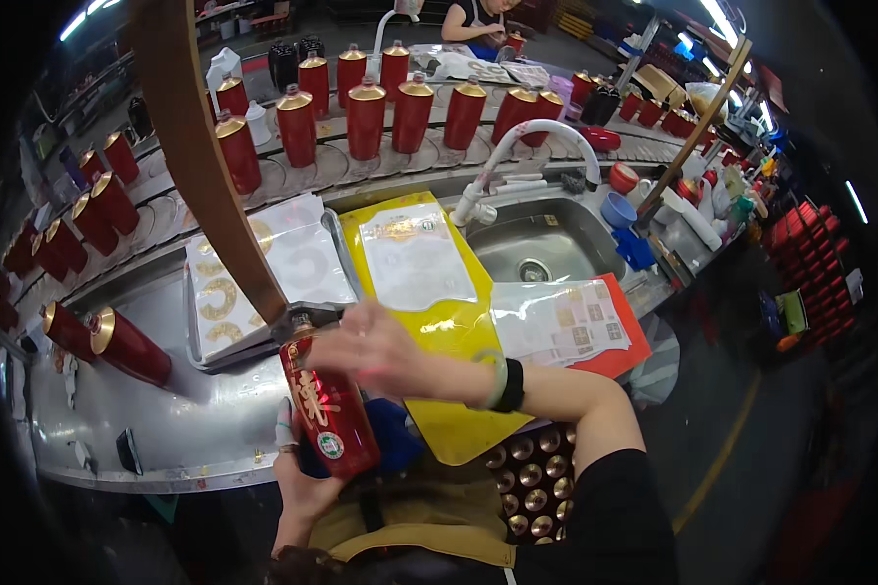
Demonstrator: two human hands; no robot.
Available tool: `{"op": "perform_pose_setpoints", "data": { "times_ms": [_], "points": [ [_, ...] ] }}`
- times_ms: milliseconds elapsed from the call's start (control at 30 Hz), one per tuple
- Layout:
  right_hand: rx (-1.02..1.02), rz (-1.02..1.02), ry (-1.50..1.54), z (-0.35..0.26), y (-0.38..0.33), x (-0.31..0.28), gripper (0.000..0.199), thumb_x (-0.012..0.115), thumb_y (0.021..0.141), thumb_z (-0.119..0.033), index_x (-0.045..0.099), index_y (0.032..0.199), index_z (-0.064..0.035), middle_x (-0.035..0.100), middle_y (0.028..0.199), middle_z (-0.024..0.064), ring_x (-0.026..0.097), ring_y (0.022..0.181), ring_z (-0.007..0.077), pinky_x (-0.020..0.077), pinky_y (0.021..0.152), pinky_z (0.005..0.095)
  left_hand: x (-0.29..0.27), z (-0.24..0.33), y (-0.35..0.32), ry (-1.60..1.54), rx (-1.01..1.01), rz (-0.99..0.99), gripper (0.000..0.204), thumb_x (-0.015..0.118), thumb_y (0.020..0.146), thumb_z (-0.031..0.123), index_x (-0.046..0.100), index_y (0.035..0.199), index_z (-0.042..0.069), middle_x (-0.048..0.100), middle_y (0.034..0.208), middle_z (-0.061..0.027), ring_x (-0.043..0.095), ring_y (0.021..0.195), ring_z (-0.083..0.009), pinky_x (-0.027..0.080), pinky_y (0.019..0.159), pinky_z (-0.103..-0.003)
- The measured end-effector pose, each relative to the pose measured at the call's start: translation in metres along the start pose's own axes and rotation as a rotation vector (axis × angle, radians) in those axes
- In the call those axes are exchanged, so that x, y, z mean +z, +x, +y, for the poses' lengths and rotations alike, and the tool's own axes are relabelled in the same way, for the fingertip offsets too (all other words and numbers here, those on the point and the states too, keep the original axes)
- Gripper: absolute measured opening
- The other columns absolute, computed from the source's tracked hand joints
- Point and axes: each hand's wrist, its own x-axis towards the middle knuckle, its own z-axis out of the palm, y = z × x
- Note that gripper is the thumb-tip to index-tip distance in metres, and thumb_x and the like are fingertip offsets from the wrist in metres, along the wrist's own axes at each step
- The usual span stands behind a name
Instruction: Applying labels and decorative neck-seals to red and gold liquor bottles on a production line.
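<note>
Head view: you hold 1 red bottle (328,409) just in front of the steel sink (546,244), low over the steel counter (166,419). Your left hand (298,478) is wrapped around its lower body from beneath, fingers closed on it. Your right hand (376,346) lies over the bottle's neck and shoulder with the fingers curled; whether it grips the cap or only rests there cannot be told, because the hand covers the top.

Left of the sink, 2 more red bottles (117,341) lie on their sides on the counter. Behind the sink, a curved conveyor (400,161) carries about 10 upright red bottles with gold caps in the nearest row, with more further back and along the left bend; those at the rim blur together and cannot be counted. 1 white tap (527,146) arches over the sink.

Beside the sink to the left lie 1 metal tray (263,273) of label sheets, 1 yellow mat (449,312) with a clear sheet on it, and 1 red-backed sheet (576,327) in front of the sink. A brown bar (200,156) crosses the tray and hides part of it. Below your right forearm, a box of gold caps (532,483) is partly covered. Another person (478,19) works far behind the sink, cut off at the top.
</note>
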Motion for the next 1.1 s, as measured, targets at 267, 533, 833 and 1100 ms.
{"op": "perform_pose_setpoints", "data": {
  "times_ms": [267, 533, 833, 1100],
  "points": [
    [0.035, -0.031, 0.086, -0.014, 0.020, 0.011, 0.030, 0.073, 0.080, -0.017, 0.067, 0.109, -0.0096, 0.065, 0.090, 0.0044, 0.060, 0.080, 0.0259, 0.0467, 0.077, 0.0391, 0.001, 0.008, 0.000, -0.064, 0.024, -0.016, 0.118, 0.095, 0.068, 0.017, 0.022, 0.158, -0.006, 0.051, 0.148, -0.0207, 0.056, 0.132, -0.0278, 0.043, 0.113, -0.039],
    [-0.307, -0.040, 0.038, -0.056, -0.012, -0.003, 0.014, 0.066, 0.078, -0.019, 0.061, 0.091, -0.0171, 0.056, 0.092, -0.0006, 0.056, 0.088, 0.0204, 0.0494, 0.086, 0.0393, -0.003, 0.007, -0.013, 0.300, 0.154, 0.060, 0.110, 0.096, 0.065, 0.017, 0.035, 0.154, -0.004, 0.042, 0.156, -0.0226, 0.046, 0.142, -0.0307, 0.036, 0.119, -0.043],
    [-0.097, -0.067, -0.268, 0.011, 0.053, -0.009, 0.014, 0.065, 0.077, -0.018, 0.063, 0.091, -0.0146, 0.059, 0.087, 0.0019, 0.058, 0.081, 0.0232, 0.0449, 0.074, 0.0376, 0.007, 0.026, 0.003, 0.082, 0.056, 0.050, 0.125, 0.098, 0.068, 0.023, 0.018, 0.158, -0.007, 0.054, 0.146, -0.0208, 0.058, 0.130, -0.0266, 0.044, 0.112, -0.037],
    [-0.080, -0.205, 0.009, -0.051, 0.020, 0.005, 0.013, 0.066, 0.078, -0.021, 0.065, 0.087, -0.0120, 0.057, 0.084, 0.0024, 0.057, 0.075, 0.0194, 0.0461, 0.071, 0.0367, 0.013, 0.020, 0.003, 0.075, 0.047, 0.056, 0.118, 0.098, 0.064, 0.026, 0.031, 0.156, -0.006, 0.052, 0.150, -0.0212, 0.054, 0.137, -0.0324, 0.042, 0.115, -0.043]
  ]
}}
